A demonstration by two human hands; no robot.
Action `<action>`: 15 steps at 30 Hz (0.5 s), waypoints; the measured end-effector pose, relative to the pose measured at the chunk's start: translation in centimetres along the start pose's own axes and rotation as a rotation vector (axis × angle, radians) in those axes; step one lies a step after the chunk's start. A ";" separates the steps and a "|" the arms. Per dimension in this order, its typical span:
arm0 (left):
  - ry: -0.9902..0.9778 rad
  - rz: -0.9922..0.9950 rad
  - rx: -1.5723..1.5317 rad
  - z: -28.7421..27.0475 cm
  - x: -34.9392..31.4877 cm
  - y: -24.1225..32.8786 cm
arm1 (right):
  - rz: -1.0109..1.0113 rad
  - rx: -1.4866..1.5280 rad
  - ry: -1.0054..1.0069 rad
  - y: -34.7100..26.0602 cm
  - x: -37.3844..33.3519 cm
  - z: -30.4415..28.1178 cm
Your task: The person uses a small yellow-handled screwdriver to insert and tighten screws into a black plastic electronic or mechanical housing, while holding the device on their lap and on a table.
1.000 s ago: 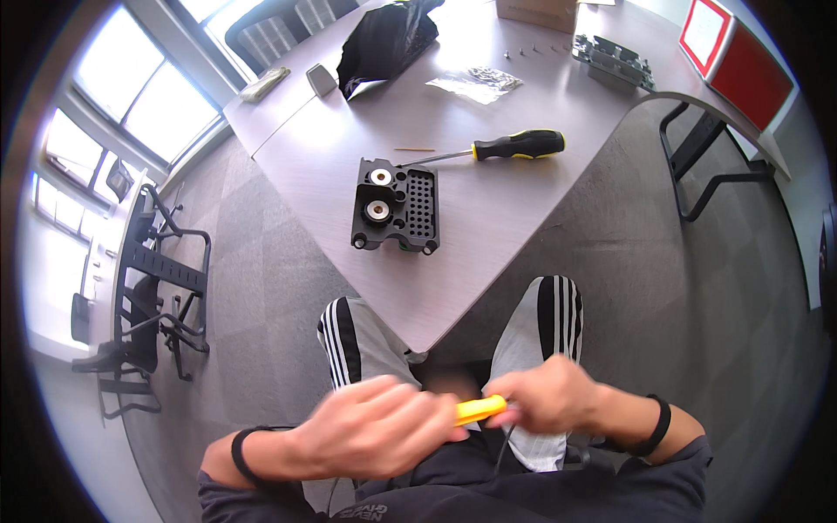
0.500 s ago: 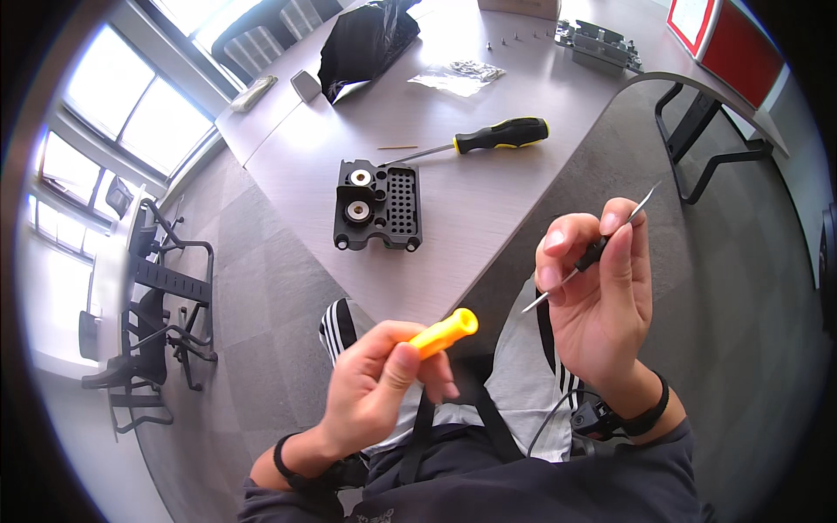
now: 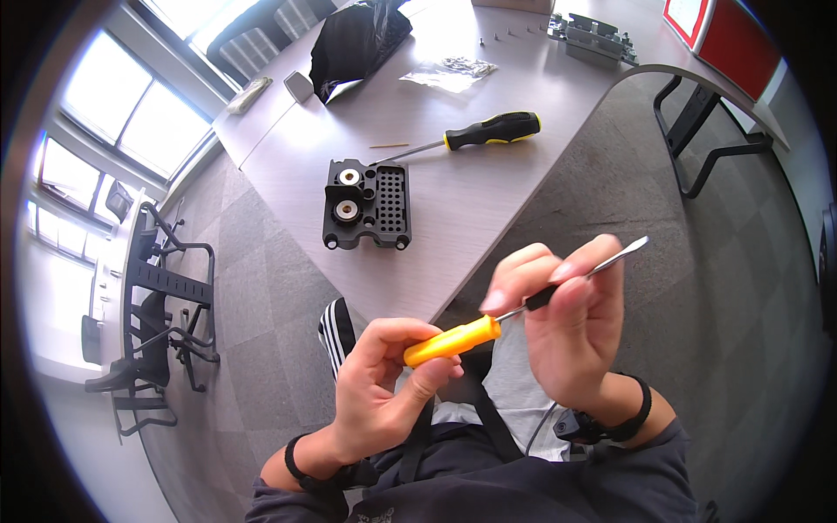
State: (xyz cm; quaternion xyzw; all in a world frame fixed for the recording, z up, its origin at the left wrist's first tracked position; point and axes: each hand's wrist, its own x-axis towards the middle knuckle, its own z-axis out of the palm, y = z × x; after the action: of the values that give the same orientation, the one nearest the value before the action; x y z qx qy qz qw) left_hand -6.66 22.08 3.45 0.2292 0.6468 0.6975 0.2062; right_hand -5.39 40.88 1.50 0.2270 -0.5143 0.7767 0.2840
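Note:
My left hand (image 3: 384,383) is closed around a yellow screwdriver handle (image 3: 453,341), its hollow end pointing up and right. Between the thumb and fingers of my right hand (image 3: 575,331) is a double-ended screwdriver bit (image 3: 542,298) with a black collar. The bit's lower end meets the handle's opening; how deep it sits is hard to tell. Its flat, slotted tip points up and right. On the table beyond my hands lies a black perforated block (image 3: 368,205) with two round metal inserts. A black-and-yellow screwdriver (image 3: 493,131) lies behind it, its tip by the block.
The pale table (image 3: 349,279) narrows to a corner toward me. Farther back are a black plastic bag (image 3: 356,48), a clear bag of small parts (image 3: 449,74), several upright screws (image 3: 510,33) and a grey metal assembly (image 3: 593,41). A thin stick (image 3: 389,146) lies near the block.
My hands have come together, the right moving down and left with the bit. The bit's lower end, apart before, now meets the yellow handle's opening.

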 end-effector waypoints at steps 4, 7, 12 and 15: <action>0.067 0.255 0.121 0.5 0.1 -1.0 | 0.040 0.063 -0.028 0.3 -1.0 1.1; 0.081 0.405 0.283 0.2 0.5 -0.9 | 0.116 0.206 -0.005 0.5 -1.4 0.8; 0.104 0.502 0.495 0.1 0.7 -1.0 | 0.192 0.375 0.032 0.3 -2.1 1.5; 0.134 0.498 0.498 0.2 0.4 -1.2 | 0.250 0.392 0.089 0.5 -2.1 1.2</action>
State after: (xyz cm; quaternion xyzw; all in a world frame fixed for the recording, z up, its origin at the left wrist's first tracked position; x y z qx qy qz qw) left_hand -6.85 22.57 2.24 0.3768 0.7333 0.5609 -0.0752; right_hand -4.14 39.13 0.25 0.1780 -0.3648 0.9001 0.1586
